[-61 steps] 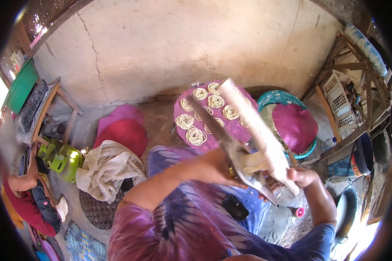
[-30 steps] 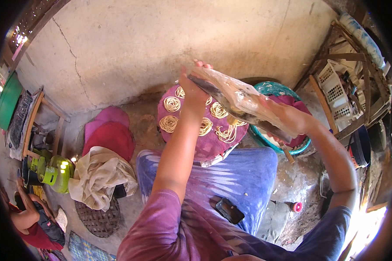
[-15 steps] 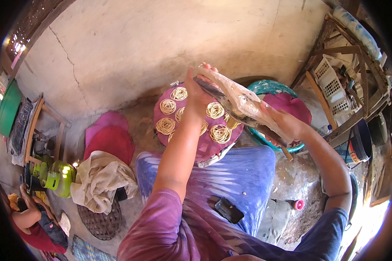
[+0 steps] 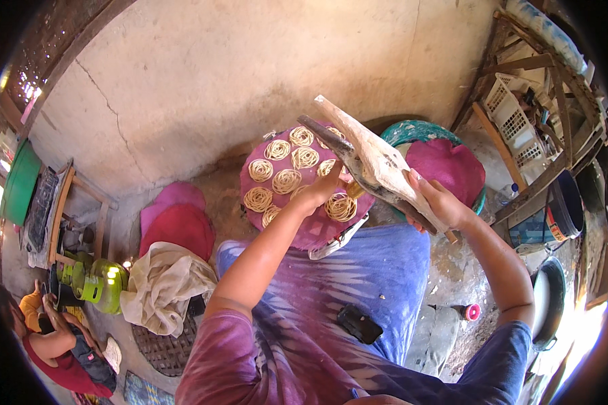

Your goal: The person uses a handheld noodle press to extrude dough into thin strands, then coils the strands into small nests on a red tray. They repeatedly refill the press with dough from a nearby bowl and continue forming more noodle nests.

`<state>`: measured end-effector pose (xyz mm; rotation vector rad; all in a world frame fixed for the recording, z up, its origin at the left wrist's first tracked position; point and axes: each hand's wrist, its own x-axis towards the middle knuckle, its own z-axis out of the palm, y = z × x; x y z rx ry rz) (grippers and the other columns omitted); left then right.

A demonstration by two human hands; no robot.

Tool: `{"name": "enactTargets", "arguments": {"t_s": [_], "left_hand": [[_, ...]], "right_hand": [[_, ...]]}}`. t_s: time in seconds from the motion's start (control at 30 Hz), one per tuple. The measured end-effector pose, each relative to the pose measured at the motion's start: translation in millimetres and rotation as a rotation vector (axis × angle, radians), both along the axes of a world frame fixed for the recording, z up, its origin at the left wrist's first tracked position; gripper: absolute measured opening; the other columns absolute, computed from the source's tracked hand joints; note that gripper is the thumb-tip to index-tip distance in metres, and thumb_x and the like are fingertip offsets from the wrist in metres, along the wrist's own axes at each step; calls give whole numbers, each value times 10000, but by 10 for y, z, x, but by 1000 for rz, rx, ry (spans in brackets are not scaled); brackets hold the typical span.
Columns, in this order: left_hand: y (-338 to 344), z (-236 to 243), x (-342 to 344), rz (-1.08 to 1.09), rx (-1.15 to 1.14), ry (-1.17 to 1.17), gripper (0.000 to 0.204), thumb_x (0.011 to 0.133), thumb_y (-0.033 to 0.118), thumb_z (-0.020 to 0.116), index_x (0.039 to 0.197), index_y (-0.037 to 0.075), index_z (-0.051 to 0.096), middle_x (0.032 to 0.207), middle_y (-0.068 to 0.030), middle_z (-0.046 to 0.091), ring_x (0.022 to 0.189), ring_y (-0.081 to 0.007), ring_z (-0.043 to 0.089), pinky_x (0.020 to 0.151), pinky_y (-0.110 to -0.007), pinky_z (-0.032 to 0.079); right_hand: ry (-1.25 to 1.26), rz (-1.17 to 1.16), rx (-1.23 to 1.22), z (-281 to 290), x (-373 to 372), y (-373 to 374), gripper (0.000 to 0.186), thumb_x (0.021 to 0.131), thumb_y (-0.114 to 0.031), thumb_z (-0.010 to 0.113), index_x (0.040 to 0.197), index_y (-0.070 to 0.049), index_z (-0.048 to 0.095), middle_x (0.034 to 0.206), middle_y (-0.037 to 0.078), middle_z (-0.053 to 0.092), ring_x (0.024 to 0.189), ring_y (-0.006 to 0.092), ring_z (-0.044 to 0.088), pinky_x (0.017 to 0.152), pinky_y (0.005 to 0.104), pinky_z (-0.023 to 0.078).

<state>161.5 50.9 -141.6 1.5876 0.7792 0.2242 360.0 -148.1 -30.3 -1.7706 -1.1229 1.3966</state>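
Note:
A two-armed wooden hand press (image 4: 378,158), pale on top and dark below, is held slantwise above a round purple cloth-covered tray (image 4: 302,237). My right hand (image 4: 441,202) is closed around its near right end, clasping both arms together. Under the middle of the press, my left hand (image 4: 323,189) closes on its lower part, beside a brass-coloured cylinder (image 4: 354,190); some of its fingers are hidden. Several coiled nests of pale noodle strands (image 4: 287,181) lie on the tray, the right-hand ones partly covered by the press and my hand.
Right of the tray stands a teal basin (image 4: 419,130) with a purple round cloth (image 4: 447,169). A black phone-like object (image 4: 359,325) rests on my lap cloth. Leftward lie red mats (image 4: 175,226), a beige cloth (image 4: 167,287) and green gas cylinders (image 4: 105,287). Another person (image 4: 64,344) sits lower left.
My left hand has left the far end of the press and come down to its underside near the cylinder. The right hand keeps its hold on the near end.

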Motion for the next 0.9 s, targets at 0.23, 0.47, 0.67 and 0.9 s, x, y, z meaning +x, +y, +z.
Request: {"name": "enactTargets", "arguments": {"t_s": [0.23, 0.47, 0.67, 0.9], "left_hand": [[21, -24, -22, -64, 66, 63, 909, 963, 729, 146, 1414, 7, 463, 1412, -182, 521, 1376, -277, 411, 1166, -375, 235], [-11, -136, -298, -166, 701, 42, 793, 985, 680, 207, 1408, 80, 507, 1399, -61, 563, 1337, -370, 424, 1116, -429, 304], [-345, -117, -530, -128, 1366, 251, 608, 992, 546, 403, 1303, 58, 591, 1453, -74, 486, 1272, -354, 443, 1056, -543, 338], [-200, 821, -588, 219, 955, -198, 727, 993, 587, 366, 1447, 21, 407, 1484, -177, 439, 1316, -323, 449, 1104, -481, 327]], "right_hand": [[5, -83, 91, -14, 41, 9, 792, 940, -740, 329, 913, -4, 620, 671, 91, 608, 522, 167, 610, 447, 299, 493], [39, -157, 149, -82, 137, -69, 772, 944, -729, 337, 946, -5, 605, 682, 91, 597, 528, 170, 609, 464, 305, 507], [39, -151, 189, -104, 136, -178, 767, 957, -716, 317, 953, -3, 599, 690, 88, 595, 528, 161, 599, 474, 293, 502], [29, -104, 211, 136, -61, -353, 767, 968, -705, 299, 975, -2, 606, 693, 82, 601, 537, 156, 598, 487, 282, 492]]}}
